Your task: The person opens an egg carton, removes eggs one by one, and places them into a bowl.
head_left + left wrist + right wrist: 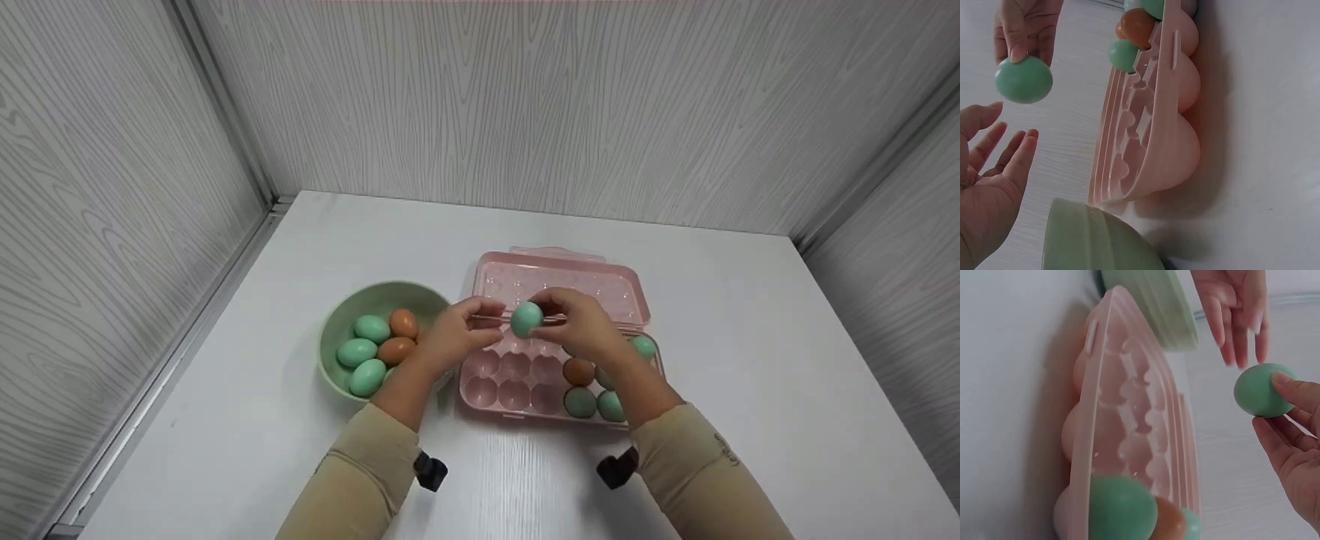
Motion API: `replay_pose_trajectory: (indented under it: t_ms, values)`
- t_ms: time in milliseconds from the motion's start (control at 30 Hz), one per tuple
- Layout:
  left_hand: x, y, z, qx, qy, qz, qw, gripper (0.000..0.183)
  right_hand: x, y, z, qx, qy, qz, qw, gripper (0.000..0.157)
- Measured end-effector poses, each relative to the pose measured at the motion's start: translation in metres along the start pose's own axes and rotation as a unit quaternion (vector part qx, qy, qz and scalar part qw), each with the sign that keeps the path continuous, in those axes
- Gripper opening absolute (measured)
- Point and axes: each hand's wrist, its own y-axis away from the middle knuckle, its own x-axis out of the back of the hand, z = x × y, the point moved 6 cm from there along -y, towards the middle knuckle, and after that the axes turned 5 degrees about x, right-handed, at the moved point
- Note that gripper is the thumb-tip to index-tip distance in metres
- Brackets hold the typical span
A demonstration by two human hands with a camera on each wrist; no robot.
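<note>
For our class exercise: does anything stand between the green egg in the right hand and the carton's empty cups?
Nothing visible does: the lid lies open behind the empty cups, and the left hand is beside the green egg.

Perhaps a booth (112,127): wood-grain panels (510,105)

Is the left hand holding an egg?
No, the left hand is empty and apart from the green egg that the right hand grips.

On white tabletop (750,337): round pale-green plastic bowl (397,293) at left, oval green and orange eggs (356,352) inside. Right of it, rectangular pink plastic egg tray (514,394), more eggs (579,373) in right-hand wells; pink plastic lid (600,289) behind. Above tray, green egg (526,320) in right hand (585,326), left hand (459,330) leftward.
</note>
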Motion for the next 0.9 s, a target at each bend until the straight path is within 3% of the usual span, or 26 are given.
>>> replay_pose_trajectory:
  t_ms: [267,667,900]
  values:
    - [-0.010,0.003,0.014,-0.037,0.019,-0.030,0.9987,0.043,-0.008,-0.002,-0.019,0.005,0.000,-0.014,1.000,0.034]
    - [-0.007,0.003,0.016,-0.047,-0.012,-0.016,0.9987,0.051,-0.010,-0.004,-0.025,-0.007,-0.002,-0.022,1.000,0.037]
    - [0.001,0.019,0.036,-0.054,-0.058,-0.004,0.9968,0.046,-0.005,-0.003,-0.023,0.005,-0.020,-0.014,1.000,0.029]
